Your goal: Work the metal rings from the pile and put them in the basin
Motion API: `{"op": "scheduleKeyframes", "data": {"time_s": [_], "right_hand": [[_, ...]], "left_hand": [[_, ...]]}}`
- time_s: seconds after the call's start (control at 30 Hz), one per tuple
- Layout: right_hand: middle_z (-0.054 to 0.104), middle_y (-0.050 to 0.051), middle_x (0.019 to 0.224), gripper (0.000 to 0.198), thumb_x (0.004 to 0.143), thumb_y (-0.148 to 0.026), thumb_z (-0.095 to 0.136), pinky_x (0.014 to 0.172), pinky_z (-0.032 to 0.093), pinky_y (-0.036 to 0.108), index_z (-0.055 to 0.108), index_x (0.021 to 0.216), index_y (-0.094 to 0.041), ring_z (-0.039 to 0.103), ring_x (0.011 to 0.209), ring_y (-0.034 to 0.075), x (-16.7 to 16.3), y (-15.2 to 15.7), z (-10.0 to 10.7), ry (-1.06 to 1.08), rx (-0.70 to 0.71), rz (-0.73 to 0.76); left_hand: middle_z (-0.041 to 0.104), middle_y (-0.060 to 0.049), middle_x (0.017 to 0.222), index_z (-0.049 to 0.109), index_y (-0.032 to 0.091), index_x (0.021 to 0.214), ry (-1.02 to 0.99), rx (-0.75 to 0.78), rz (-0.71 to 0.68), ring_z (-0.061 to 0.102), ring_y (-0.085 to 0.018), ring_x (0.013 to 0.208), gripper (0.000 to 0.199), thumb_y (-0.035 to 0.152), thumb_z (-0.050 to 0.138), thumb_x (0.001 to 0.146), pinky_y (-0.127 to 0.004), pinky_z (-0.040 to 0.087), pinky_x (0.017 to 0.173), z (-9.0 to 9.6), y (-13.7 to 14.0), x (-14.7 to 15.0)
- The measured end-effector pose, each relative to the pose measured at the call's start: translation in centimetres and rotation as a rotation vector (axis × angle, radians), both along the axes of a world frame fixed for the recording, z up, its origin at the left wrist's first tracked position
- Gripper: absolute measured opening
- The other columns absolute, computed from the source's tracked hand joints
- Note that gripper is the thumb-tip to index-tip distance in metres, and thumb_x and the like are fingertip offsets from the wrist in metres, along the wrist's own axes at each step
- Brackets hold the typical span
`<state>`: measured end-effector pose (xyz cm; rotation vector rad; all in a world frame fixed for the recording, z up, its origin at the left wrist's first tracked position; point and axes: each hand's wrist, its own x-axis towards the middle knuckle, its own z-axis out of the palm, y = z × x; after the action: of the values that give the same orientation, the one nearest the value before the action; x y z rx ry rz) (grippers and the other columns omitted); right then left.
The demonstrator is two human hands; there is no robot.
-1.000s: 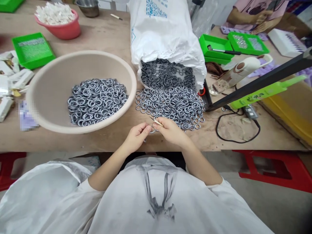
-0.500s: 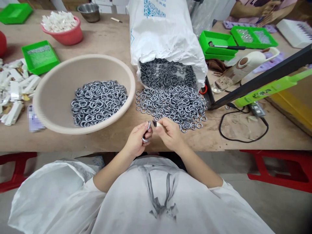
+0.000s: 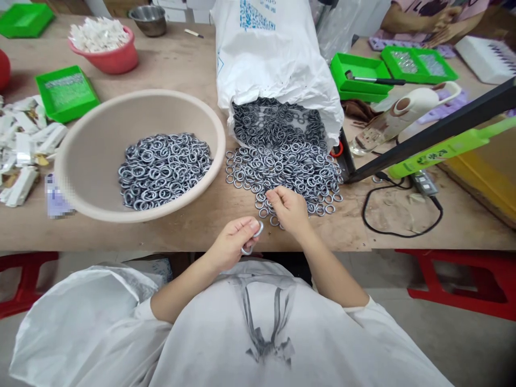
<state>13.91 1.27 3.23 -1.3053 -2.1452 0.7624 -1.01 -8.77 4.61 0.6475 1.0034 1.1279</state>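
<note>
The heap of loose rings (image 3: 291,161) (round, so without a long axis) lies on the table (image 3: 193,232), just beyond the right hand (image 3: 290,208), the nearer one, whose curled fingers hide whether they pinch anything, while toward the front edge the left hand (image 3: 231,243) pinches a ring (image 3: 260,230).

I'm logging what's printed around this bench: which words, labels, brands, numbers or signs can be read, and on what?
No text can be read with certainty.
White sack: blue lettering beside a QR-style block, too blurred.
Lime-green item: dark printed marks, too small and blurred.
Pink shirt: dark print, cut off and unclear.
Purple-and-white piece at left: pixelated, nothing legible.
</note>
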Motion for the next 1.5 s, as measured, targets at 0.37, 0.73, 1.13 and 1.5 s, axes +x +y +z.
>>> {"op": "scheduleKeyframes", "data": {"time_s": [0.37, 0.73, 1.13, 1.5], "right_hand": [[0.070, 0.004, 0.091, 0.031, 0.094, -0.048, 0.052, 0.066, 0.034, 0.028, 0.068, 0.095, -0.022, 0.061, 0.080, 0.020, -2.6, 1.2, 0.3, -0.234, 0.038, 0.049], [0.065, 0.003, 0.078, 0.032, 0.091, -0.049, 0.055, 0.069, 0.040, 0.029, 0.063, 0.083, -0.020, 0.056, 0.073, 0.018, 1.6, 1.4, -0.3, 0.174, 0.175, -0.197], [0.064, 0.002, 0.077, 0.029, 0.090, -0.049, 0.056, 0.070, 0.043, 0.030, 0.062, 0.080, -0.021, 0.057, 0.073, 0.019, 4.3, 0.9, -2.5, 0.163, 0.141, -0.221], [0.060, 0.000, 0.072, 0.028, 0.087, -0.046, 0.060, 0.066, 0.038, 0.028, 0.063, 0.079, -0.020, 0.053, 0.068, 0.016, 3.5, 0.9, -2.2, 0.247, 0.043, -0.217]], "left_hand": [[0.058, -0.014, 0.137, 0.064, 0.022, 0.125, 1.762, 0.232, 0.527, 0.044, -0.039, 0.132, 0.039, 0.038, 0.057, 0.090, -0.061, 0.029, 0.112, 5.2, 1.8, -12.3], [0.033, -0.029, 0.155, 0.044, 0.004, 0.142, 1.599, 0.323, -0.053, 0.032, -0.045, 0.142, 0.061, 0.040, 0.049, 0.093, -0.057, 0.032, 0.111, -2.2, 12.1, -2.4], [0.042, -0.020, 0.154, 0.052, 0.012, 0.137, 1.553, 0.308, -0.082, 0.036, -0.036, 0.143, 0.048, 0.036, 0.036, 0.098, -0.054, 0.029, 0.115, -5.7, 12.3, -1.2], [0.073, -0.010, 0.109, 0.072, 0.019, 0.091, 1.139, 0.478, 0.116, 0.063, -0.026, 0.107, 0.014, 0.028, 0.062, 0.086, -0.040, 0.044, 0.099, -3.6, 11.6, -2.6]]}}
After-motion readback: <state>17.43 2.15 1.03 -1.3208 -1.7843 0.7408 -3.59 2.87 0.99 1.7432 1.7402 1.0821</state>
